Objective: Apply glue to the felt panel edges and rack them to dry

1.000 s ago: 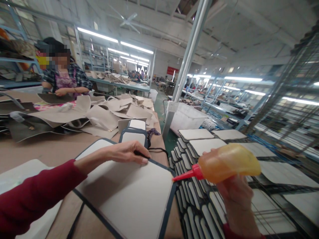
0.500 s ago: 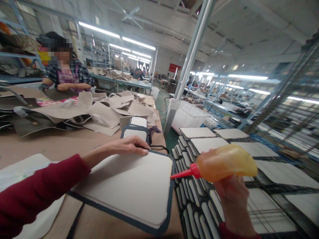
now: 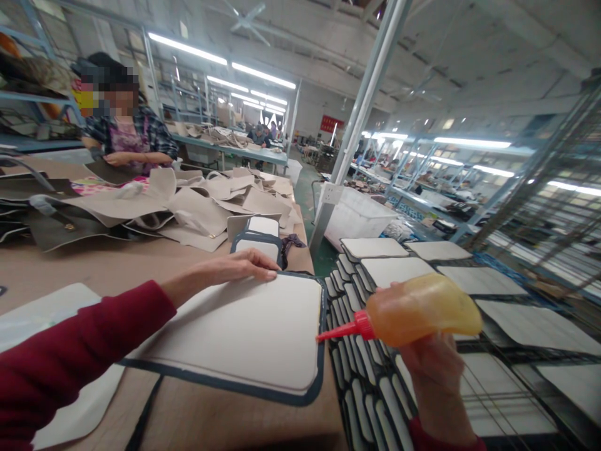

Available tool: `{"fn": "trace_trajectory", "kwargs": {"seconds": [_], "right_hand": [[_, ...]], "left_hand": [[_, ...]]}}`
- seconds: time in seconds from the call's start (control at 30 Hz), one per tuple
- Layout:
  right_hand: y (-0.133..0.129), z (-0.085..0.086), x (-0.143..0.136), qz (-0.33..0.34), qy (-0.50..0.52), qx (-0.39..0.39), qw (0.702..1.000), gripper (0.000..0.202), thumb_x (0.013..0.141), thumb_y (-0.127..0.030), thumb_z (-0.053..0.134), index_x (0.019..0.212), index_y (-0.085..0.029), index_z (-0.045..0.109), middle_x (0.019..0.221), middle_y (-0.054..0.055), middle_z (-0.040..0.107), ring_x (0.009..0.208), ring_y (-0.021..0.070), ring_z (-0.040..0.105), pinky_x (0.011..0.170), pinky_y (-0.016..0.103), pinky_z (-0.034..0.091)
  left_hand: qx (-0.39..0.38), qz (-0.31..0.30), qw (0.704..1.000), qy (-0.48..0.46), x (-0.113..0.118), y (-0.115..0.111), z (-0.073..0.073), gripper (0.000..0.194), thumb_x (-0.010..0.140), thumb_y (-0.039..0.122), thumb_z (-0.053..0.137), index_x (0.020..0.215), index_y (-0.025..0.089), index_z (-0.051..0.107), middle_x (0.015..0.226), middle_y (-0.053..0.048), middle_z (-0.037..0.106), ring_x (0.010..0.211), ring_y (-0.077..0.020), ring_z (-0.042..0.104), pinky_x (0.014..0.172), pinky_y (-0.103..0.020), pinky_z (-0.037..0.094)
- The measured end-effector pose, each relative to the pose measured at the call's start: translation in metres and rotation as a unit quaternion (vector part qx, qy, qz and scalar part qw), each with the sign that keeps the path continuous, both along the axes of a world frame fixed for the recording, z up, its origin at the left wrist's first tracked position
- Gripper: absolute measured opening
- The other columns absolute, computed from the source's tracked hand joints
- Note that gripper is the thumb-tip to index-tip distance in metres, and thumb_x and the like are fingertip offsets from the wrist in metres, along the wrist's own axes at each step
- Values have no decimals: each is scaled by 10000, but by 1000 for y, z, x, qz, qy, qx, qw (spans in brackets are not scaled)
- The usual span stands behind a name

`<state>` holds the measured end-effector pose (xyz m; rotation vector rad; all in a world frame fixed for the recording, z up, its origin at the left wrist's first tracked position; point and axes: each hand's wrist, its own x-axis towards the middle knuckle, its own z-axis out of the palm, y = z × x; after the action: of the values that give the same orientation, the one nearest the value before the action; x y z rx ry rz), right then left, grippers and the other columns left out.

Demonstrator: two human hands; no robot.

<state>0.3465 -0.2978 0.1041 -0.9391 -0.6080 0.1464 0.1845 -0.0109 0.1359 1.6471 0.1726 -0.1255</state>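
A white panel with a dark blue border (image 3: 244,332) lies before me, its right end reaching the table edge. My left hand (image 3: 251,264) holds the panel at its far edge, with the fingers partly hidden. My right hand (image 3: 434,363) is wrapped round a squeeze glue bottle (image 3: 422,310) of amber liquid, tipped on its side. The bottle's red nozzle (image 3: 340,331) points left, its tip at the panel's right edge. A thin yellowish line shows along that edge, above the tip.
Beige bag pieces (image 3: 201,210) are heaped across the table. Smaller blue-edged panels (image 3: 256,241) lie beyond my left hand. On the right, a rack holds white panels (image 3: 483,280) and rows of narrow dark-edged pieces (image 3: 361,369). A co-worker (image 3: 129,141) handles material at far left.
The panel's near edge has risen in view and its tilt has changed. The nozzle tip has shifted slightly down along the panel's right edge. Both hands keep their hold.
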Motion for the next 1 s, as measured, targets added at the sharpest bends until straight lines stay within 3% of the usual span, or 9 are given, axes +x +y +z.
{"fn": "trace_trajectory", "kwargs": {"seconds": [0.1,0.4,0.57,0.7,0.87,1.0], "right_hand": [[0,1,-2,11,-12,-8,1000,535,532,-458,774,1015,-266,648,1002,44,671,894,281,633,908,519,450],[-1,3,-10,1,43,-4,999,560,445,-460,809,951,-265,672,929,25,690,849,287,640,711,424,544],[-1,1,-11,-7,54,-6,998,562,442,-471,810,945,-259,677,935,27,689,873,277,630,799,443,518],[-4,-5,-13,-14,49,-1,999,566,461,-478,803,972,-276,667,948,30,689,863,286,633,870,509,475],[-7,-11,-18,-21,63,27,997,553,550,-516,735,1035,-264,653,1037,32,674,912,280,626,816,448,521],[-2,4,-19,-67,53,102,991,442,706,-484,656,1108,-305,617,1171,-35,621,1168,230,503,980,417,436]], "left_hand": [[-17,7,1000,6,-1,2,-1,229,698,318,680,832,140,734,663,-51,682,559,-172,612,512,-235,452],[-41,11,999,10,1,10,-11,200,746,304,647,825,131,712,685,-44,695,556,-147,614,544,-221,466],[-61,34,998,10,0,11,-13,217,727,310,668,836,126,703,680,-43,691,547,-147,610,549,-230,472],[-69,74,995,3,-2,12,-10,196,684,306,703,777,134,697,677,-42,686,531,-144,598,525,-233,463],[-82,119,989,-23,0,17,-15,210,683,324,716,764,137,667,726,-51,690,538,-133,593,498,-219,436],[-110,240,961,-88,8,11,-29,281,658,381,739,739,152,597,601,18,617,473,-95,529,453,-188,392]]}}
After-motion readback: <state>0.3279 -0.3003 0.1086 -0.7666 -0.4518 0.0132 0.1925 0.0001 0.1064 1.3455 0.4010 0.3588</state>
